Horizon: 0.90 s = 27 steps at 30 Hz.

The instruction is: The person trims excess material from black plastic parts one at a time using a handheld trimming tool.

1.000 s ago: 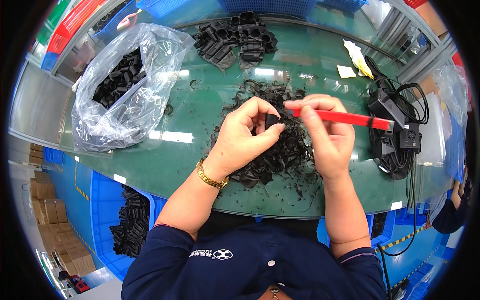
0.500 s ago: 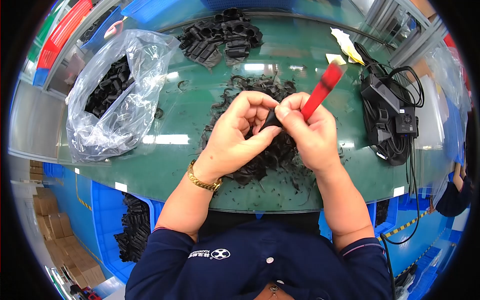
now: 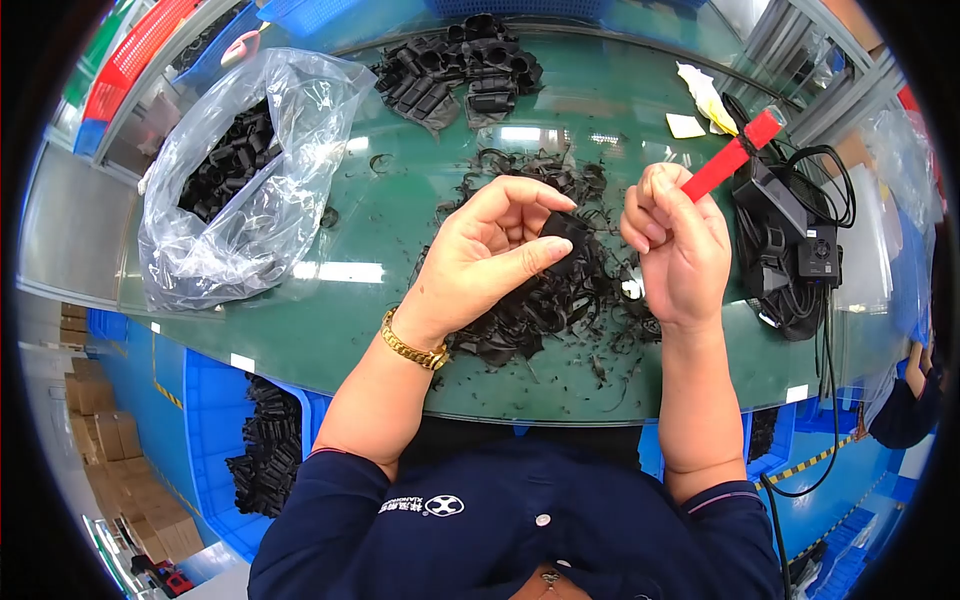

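Between the thumb and fingers of my left hand (image 3: 480,250) is a black rubber-like part (image 3: 563,232), held over the middle of the green table (image 3: 390,370). My right hand (image 3: 680,255), apart from it on the right, is closed around a flat red-handled tool (image 3: 722,168). The tool's handle points up and to the right, and its working end is hidden in the fingers. Beneath both hands spreads a pile of black curly scraps and pieces (image 3: 510,325).
A clear plastic bag (image 3: 310,180) with black tubular parts stands at left. More black parts (image 3: 425,85) lie at the back. Black equipment with cables (image 3: 785,240) and a yellow-white crumpled wrapper (image 3: 705,95) are on the right. Blue bins (image 3: 215,430) sit below the table edge.
My right hand has moved right, away from the black part, carrying the red-handled tool. My left hand stays near the same spot with the part, its fingers a little more spread.
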Tool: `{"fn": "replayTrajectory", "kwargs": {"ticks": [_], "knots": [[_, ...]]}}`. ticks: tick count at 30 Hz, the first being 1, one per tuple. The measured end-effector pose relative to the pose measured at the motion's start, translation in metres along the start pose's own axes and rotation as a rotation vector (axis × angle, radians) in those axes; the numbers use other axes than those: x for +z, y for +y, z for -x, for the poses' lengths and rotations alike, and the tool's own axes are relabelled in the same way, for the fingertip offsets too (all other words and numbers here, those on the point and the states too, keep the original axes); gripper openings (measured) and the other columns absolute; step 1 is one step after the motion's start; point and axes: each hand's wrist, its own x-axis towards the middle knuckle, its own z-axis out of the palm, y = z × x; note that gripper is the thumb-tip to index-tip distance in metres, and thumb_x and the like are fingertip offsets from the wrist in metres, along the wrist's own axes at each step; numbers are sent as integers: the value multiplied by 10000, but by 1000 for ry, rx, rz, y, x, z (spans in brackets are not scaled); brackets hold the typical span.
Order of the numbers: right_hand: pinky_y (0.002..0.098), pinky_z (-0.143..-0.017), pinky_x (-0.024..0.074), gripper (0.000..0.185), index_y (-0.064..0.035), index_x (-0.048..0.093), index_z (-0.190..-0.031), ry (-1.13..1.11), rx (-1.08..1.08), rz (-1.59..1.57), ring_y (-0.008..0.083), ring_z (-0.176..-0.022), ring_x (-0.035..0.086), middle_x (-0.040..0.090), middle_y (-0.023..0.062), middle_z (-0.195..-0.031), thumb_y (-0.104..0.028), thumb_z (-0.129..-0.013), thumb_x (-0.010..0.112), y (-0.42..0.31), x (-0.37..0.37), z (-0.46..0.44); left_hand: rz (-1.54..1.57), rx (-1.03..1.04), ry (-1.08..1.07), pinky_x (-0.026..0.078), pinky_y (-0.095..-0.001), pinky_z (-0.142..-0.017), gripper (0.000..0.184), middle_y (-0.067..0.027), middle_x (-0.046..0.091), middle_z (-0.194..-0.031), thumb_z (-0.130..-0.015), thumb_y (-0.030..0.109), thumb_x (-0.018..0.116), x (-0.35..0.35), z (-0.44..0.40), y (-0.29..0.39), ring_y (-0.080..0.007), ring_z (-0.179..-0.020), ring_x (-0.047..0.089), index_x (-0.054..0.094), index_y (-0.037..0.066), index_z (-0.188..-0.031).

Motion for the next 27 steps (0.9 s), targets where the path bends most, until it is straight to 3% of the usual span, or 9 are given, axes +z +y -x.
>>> {"fn": "replayTrajectory", "kwargs": {"ticks": [2, 5, 7, 10, 17, 21, 23, 27], "knots": [[214, -505, 307, 129, -32, 525, -834, 13, 23, 41, 52, -558, 342, 393, -29, -670, -99, -943, 506, -1, 1, 0, 13, 2, -7, 432, -185, -732, 363, 24, 528, -936, -827, -10, 678, -2, 0, -2, -37, -850, 490, 534, 44, -1156], [214, -508, 316, 143, -24, 561, -838, -120, 81, -38, 42, -550, 352, 475, -23, -686, -117, -943, 533, 0, -5, 1, -20, -64, 71, 421, -184, -697, 363, 36, 526, -880, -816, -6, 687, 5, 1, 3, -35, -781, 480, 536, 39, -1143], [200, -540, 344, 128, -10, 622, -866, -50, 69, 241, 26, -579, 409, 582, -6, -749, -117, -925, 585, 1, 0, 6, -115, -12, 82, 414, -186, -675, 364, 38, 524, -855, -810, -6, 686, 4, 1, -3, -35, -751, 473, 535, 36, -1139], [184, -588, 372, 102, 2, 660, -910, -92, 57, 407, 19, -647, 475, 644, 13, -832, -94, -900, 626, 3, 1, 7, -236, 61, 113, 401, -189, -643, 369, 40, 516, -816, -797, -9, 681, 6, 0, -6, -35, -712, 461, 535, 31, -1133], [186, -605, 387, 99, 8, 665, -909, -135, 0, 551, 24, -670, 482, 609, -23, -771, -84, -876, 649, 6, 6, 9, -434, 173, 127, 397, -200, -600, 375, 31, 483, -755, -763, -9, 682, 3, 1, -11, -50, -661, 438, 553, 41, -1111], [181, -590, 367, 80, 21, 666, -905, -169, 36, 621, 31, -684, 497, 632, -1, -798, -45, -872, 636, 6, 5, 10, -455, 183, 119, 399, -204, -590, 377, 26, 479, -746, -757, -9, 681, 4, 1, -11, -56, -648, 433, 558, 48, -1109], [214, -559, 374, 101, 22, 641, -863, -143, 8, 629, 32, -632, 431, 520, -44, -720, -77, -858, 660, 9, 6, 10, -442, 158, 111, 402, -204, -592, 385, 24, 483, -745, -755, -12, 681, 3, 1, -11, -56, -649, 438, 558, 50, -1115], [214, -549, 369, 110, 28, 600, -814, -162, 29, 723, 32, -619, 413, 498, -46, -708, -62, -861, 645, 9, 4, 11, -454, 166, 98, 401, -199, -596, 394, 28, 487, -749, -758, -13, 679, 4, 1, -10, -51, -655, 442, 552, 47, -1126]]}}
